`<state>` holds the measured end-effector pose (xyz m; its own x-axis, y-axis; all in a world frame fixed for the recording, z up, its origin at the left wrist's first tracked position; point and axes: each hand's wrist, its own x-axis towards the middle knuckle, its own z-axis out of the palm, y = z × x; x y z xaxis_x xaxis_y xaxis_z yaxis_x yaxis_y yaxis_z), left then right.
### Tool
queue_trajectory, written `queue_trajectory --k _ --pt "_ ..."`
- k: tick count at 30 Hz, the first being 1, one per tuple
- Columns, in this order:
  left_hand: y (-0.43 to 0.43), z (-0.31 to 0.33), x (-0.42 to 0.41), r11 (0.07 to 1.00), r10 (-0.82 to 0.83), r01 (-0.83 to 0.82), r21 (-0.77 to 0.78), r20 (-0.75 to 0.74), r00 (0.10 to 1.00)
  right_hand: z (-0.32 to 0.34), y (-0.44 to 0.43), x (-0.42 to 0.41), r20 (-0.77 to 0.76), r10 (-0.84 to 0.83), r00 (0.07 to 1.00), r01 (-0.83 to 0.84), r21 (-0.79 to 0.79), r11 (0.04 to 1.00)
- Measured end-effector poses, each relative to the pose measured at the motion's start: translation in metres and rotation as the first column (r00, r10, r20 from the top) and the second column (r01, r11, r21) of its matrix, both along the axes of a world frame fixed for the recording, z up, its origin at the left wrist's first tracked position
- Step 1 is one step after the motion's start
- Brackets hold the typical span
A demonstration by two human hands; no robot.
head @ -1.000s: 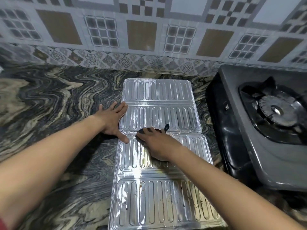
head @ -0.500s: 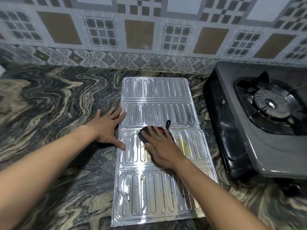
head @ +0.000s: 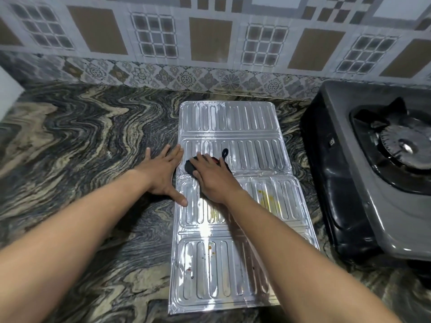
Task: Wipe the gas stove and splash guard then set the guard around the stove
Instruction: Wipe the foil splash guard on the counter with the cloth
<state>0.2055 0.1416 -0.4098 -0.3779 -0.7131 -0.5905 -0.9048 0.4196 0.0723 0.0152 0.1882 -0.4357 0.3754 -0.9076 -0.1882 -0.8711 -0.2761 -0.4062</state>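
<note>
A silver ribbed foil splash guard [head: 233, 127] lies unfolded flat on the marbled counter, with yellow and red food stains on its near panels. My right hand [head: 214, 178] presses a dark cloth [head: 190, 167] with a hanging loop onto the guard's left side, near the fold between the middle panels. My left hand [head: 161, 173] lies flat with fingers spread at the guard's left edge, thumb on the foil. The grey gas stove [head: 363, 183] stands at the right, its burner partly cut off by the frame.
The dark swirled stone counter [head: 81, 148] stretches to the left. A patterned tile wall [head: 210, 43] runs along the back. A white object [head: 7, 94] shows at the far left edge. The stove's black side sits close to the guard's right edge.
My right hand with the cloth has slid left and slightly farther along the guard, toward my left hand. The left hand stays at the guard's edge.
</note>
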Motion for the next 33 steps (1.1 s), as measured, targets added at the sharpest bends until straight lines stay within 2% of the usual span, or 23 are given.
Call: queue_trajectory --k 4,8,12,18,23,26,29,33 --pt "-0.001 0.001 0.000 1.000 0.011 -0.011 0.011 0.013 1.000 0.008 -0.036 -0.006 -0.075 -0.082 0.994 0.087 0.057 0.995" --pt "-0.003 0.002 0.000 1.000 0.019 -0.019 0.009 0.025 1.000 0.016 -0.038 -0.006 -0.074 0.011 0.997 -0.005 0.087 0.996" --pt "-0.002 0.003 0.000 1.000 0.010 -0.010 0.005 0.039 0.999 0.013 0.007 -0.008 -0.021 0.075 0.997 -0.074 0.018 0.997" --pt "-0.002 0.007 -0.002 1.000 0.005 -0.005 -0.001 0.053 0.999 -0.001 0.062 -0.046 -0.022 -0.026 0.999 0.026 -0.024 0.999" --pt "0.001 0.006 0.000 1.000 -0.006 0.006 -0.024 0.011 1.000 -0.008 0.074 -0.082 -0.111 -0.170 0.979 0.165 -0.051 0.985" --pt "0.011 0.007 -0.001 0.994 -0.078 0.076 -0.078 -0.019 0.997 -0.012 0.079 -0.080 -0.132 -0.227 0.965 0.221 -0.056 0.974" --pt "0.033 0.000 -0.001 0.987 -0.134 0.130 -0.092 -0.034 0.990 -0.013 0.079 -0.078 -0.138 -0.251 0.958 0.244 -0.067 0.968" --pt "0.044 -0.010 0.006 0.985 -0.128 0.126 -0.119 -0.011 0.992 -0.010 0.077 -0.079 -0.130 -0.229 0.965 0.227 -0.033 0.973"
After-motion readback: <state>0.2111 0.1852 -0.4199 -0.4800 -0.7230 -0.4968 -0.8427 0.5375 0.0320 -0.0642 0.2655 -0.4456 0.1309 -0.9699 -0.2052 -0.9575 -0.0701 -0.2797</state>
